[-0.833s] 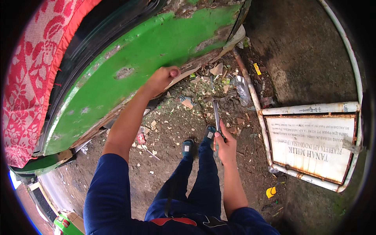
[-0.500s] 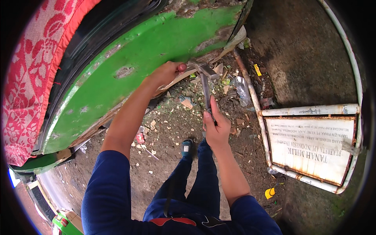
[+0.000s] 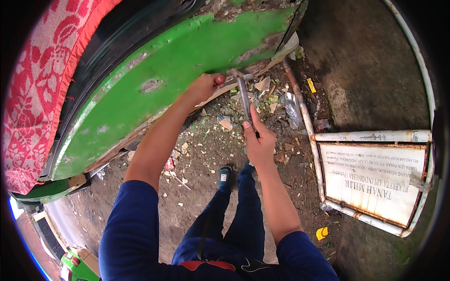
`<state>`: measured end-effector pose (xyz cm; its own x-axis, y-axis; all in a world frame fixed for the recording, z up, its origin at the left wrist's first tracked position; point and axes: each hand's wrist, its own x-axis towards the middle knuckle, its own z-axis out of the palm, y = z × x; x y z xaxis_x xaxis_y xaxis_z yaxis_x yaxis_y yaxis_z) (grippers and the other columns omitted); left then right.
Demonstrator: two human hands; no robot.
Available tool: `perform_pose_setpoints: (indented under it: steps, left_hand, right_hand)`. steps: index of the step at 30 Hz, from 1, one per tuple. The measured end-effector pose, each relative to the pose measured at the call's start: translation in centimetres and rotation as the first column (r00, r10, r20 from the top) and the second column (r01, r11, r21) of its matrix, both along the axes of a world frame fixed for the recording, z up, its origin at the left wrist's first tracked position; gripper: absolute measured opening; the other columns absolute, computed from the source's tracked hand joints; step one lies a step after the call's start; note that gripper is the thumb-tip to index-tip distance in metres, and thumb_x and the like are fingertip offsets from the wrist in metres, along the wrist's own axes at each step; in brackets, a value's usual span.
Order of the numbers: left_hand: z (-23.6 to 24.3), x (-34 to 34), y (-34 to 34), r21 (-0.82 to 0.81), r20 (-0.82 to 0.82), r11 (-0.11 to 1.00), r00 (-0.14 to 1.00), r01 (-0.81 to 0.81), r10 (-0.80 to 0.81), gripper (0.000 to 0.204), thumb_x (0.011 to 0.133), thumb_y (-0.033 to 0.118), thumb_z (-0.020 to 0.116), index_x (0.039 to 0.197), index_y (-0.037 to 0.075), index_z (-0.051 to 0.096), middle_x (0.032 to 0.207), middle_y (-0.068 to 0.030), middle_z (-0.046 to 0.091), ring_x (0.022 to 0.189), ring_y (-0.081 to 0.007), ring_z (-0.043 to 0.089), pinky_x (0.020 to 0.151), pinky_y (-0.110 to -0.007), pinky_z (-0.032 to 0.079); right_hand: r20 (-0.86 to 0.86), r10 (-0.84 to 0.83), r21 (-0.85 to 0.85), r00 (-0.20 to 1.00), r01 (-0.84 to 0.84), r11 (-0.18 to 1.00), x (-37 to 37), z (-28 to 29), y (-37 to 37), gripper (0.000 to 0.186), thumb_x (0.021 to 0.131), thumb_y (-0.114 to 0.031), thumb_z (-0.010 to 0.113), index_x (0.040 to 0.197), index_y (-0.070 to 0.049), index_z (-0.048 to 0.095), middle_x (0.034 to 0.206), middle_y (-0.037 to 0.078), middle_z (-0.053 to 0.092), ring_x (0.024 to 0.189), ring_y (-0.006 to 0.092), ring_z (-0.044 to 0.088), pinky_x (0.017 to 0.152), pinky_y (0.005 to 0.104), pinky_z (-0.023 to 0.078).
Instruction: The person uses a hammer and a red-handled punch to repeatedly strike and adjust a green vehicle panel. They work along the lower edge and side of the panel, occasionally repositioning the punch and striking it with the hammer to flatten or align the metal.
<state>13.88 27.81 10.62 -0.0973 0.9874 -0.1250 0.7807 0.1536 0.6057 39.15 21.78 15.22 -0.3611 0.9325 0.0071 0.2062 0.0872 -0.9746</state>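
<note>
Basically, scuffed green vehicle panel point(image 3: 192, 58) slants over littered dirt ground point(image 3: 161, 234), with red-and-white floral cloth point(image 3: 35, 89) past its upper edge and a white sign board point(image 3: 370, 182) in a rusty pipe frame off its right end. Steel-headed hammer point(image 3: 244, 93) is at the panel's lower edge, toward the right corner, shaft grasped in the right hand point(image 3: 260, 143); its head is slightly blurred, just beside the left hand point(image 3: 202, 89). Left is clenched at that same edge around a reddish-brown handle point(image 3: 220, 79), only the rounded end showing.
</note>
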Motion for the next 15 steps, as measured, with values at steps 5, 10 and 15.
perform_pose_setpoints:
  steps: [5, 10, 15]
  left_hand:
    - [-0.7, 0.2, -0.1, 0.016, 0.034, 0.995, 0.995, -0.098, 0.098, 0.013, 0.085, 0.015, 0.068, 0.091, 0.004, 0.064, 0.088, -0.0183, 0.067, 0.082, -0.0338, 0.065, 0.075, -0.041, 0.049]
    - [-1.2, 0.2, -2.1, 0.104, 0.175, 0.977, 0.971, -0.185, 0.165, 0.009, 0.083, 0.006, 0.066, 0.09, 0.002, 0.063, 0.092, -0.0151, 0.067, 0.083, -0.0293, 0.065, 0.076, -0.04, 0.05]
    - [-3.7, 0.1, -5.6, 0.251, 0.611, 0.773, 0.714, -0.583, 0.341, 0.01, 0.081, -0.01, 0.069, 0.087, -0.002, 0.064, 0.092, -0.0071, 0.069, 0.083, -0.0093, 0.063, 0.077, -0.025, 0.053]
  right_hand:
    - [0.232, 0.085, 0.004, 0.969, -0.089, 0.996, -0.7, -0.6, 0.4, 0.046, 0.094, -0.011, 0.061, 0.14, -0.015, 0.052, 0.069, 0.005, 0.058, 0.057, 0.0097, 0.044, 0.056, 0.0248, 0.041]
    - [0.052, -0.019, -0.225, 0.998, 0.03, 0.974, 2.4, -1.8, -0.9, 0.047, 0.097, -0.016, 0.06, 0.142, -0.019, 0.05, 0.075, -0.002, 0.058, 0.06, 0.0036, 0.046, 0.052, 0.0233, 0.043]
    - [-0.011, -0.117, -0.356, 0.993, 0.105, 0.929, 4.9, -1.3, -2.2, 0.048, 0.097, -0.016, 0.06, 0.143, -0.013, 0.048, 0.068, -0.004, 0.051, 0.06, 0.0034, 0.046, 0.052, 0.0223, 0.043]
